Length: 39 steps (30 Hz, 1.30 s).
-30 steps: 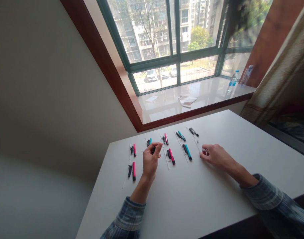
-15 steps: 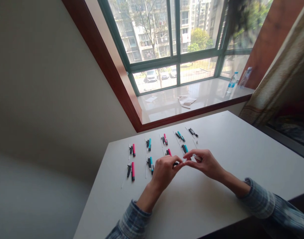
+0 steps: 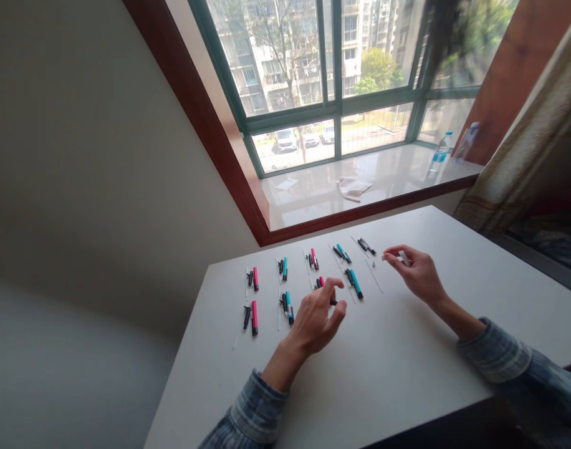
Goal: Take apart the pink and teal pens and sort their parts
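My left hand [image 3: 316, 315] is above the white table [image 3: 388, 374], thumb and index finger apart. A small black pen part [image 3: 333, 303] shows inside its curled fingers, mostly hidden. To the right, my right hand [image 3: 416, 273] has a white pen barrel [image 3: 404, 257] in its grasp. Thumb and index finger pinch a tiny clear piece [image 3: 383, 257]. Between the hands lie a thin white refill [image 3: 374, 276] and a small grey piece [image 3: 373, 264]. Close by my left hand are a teal pen barrel [image 3: 356, 284] and a black cap [image 3: 348, 277].
Pen parts lie in two rows, among them a pink barrel [image 3: 254, 318], a teal barrel [image 3: 285, 268] and a dark pen set [image 3: 366, 246]. On the windowsill [image 3: 304, 209] are a cloth [image 3: 353, 188] and a water bottle [image 3: 439, 153]. A curtain [image 3: 514, 143] hangs right.
My hands were together at the fingertips and are now apart. My right hand has moved right and away with the white barrel, while the left thumb and index finger have spread.
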Tool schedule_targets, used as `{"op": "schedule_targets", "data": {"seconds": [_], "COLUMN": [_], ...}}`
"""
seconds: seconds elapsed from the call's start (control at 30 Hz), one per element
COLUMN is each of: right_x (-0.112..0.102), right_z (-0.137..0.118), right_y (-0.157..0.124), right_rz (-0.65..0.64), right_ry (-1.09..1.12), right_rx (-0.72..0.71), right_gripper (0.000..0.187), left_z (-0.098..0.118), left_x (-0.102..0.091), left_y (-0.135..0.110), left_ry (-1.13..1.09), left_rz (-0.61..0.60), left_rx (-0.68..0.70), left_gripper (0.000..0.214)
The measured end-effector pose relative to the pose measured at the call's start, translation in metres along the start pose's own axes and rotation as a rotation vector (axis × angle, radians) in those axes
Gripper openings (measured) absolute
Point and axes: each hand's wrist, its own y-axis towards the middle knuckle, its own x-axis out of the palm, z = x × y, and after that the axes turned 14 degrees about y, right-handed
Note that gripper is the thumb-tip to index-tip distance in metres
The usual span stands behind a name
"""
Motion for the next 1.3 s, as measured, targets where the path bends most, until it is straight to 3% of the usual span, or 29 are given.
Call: {"op": "schedule_targets", "data": {"seconds": [0.13, 0.27, 0.77, 0.93, 1.13, 1.3], "right_x": [-0.007, -0.003, -0.001, 0.010, 0.035, 0.045], "right_z": [0.016, 0.023, 0.022, -0.003, -0.039, -0.047], "right_y": [0.012, 0.018, 0.023, -0.005, -0.064, -0.072], "right_rz": [-0.103, -0.165, -0.164, -0.188, -0.464, -0.446], "right_ry": [-0.257, -0.360, -0.277, -0.170, 0.098, 0.140], "right_rx": [-0.010, -0.004, 0.017, -0.032, 0.012, -0.011], "right_gripper": [0.040, 0.033, 0.042, 0.044, 0.035, 0.029], "left_z": [-0.001, -0.001, -0.002, 0.001, 0.005, 0.006], "left_x": [-0.001, -0.001, 0.002, 0.001, 0.006, 0.010], "left_y": [-0.005, -0.005, -0.001, 0.005, 0.006, 0.006], "left_ry": [-0.060, -0.103, -0.190, -0.390, -0.701, -0.804], "left_rz": [-0.057, -0.073, -0.021, 0.063, 0.066, 0.068], "left_rx": [0.043, 0.051, -0.028, -0.045, -0.133, -0.248], "left_gripper": [0.027, 0.015, 0.022, 0.024, 0.026, 0.031]}}
